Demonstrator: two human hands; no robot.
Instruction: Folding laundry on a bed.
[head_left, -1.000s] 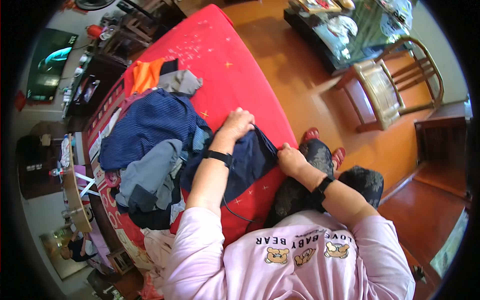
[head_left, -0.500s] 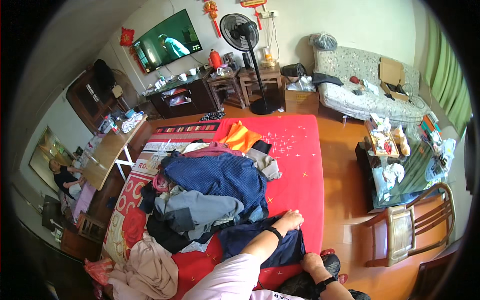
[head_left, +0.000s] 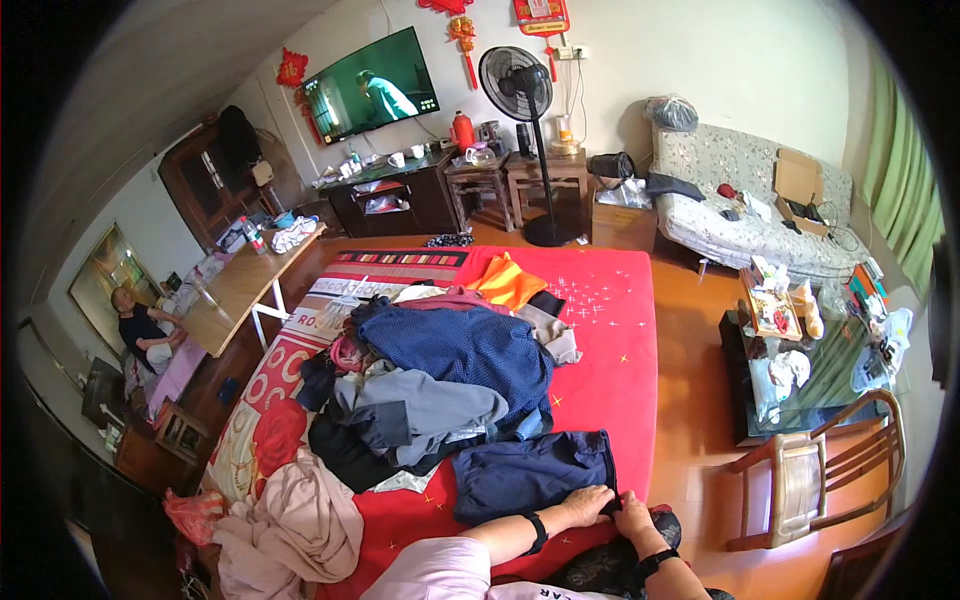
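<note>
A navy garment (head_left: 525, 470) lies spread on the red bed cover (head_left: 608, 400), its dark band edge on the right. Whether it is shorts or trousers, I cannot make out. At the band's near corner, my left hand (head_left: 582, 506) has its fingers closed on the cloth. Right beside it, my right hand (head_left: 632, 514) grips the same corner, the two hands almost touching. Beyond the garment rises a heap of clothes, with a blue dotted garment (head_left: 450, 345) on top and a grey one (head_left: 425, 400) in front.
A beige-pink cloth (head_left: 295, 520) and a red plastic bag (head_left: 195, 515) lie at the near left. Black lacy cloth (head_left: 600, 572) is close below my hands. To the right stand a wooden chair (head_left: 795, 480) and a glass-topped table (head_left: 830, 370). A person (head_left: 150, 325) sits far left.
My left hand has come down from the garment's far right part to its near corner, beside my right hand. The band edge now lies straighter. The whole view has shifted slightly.
</note>
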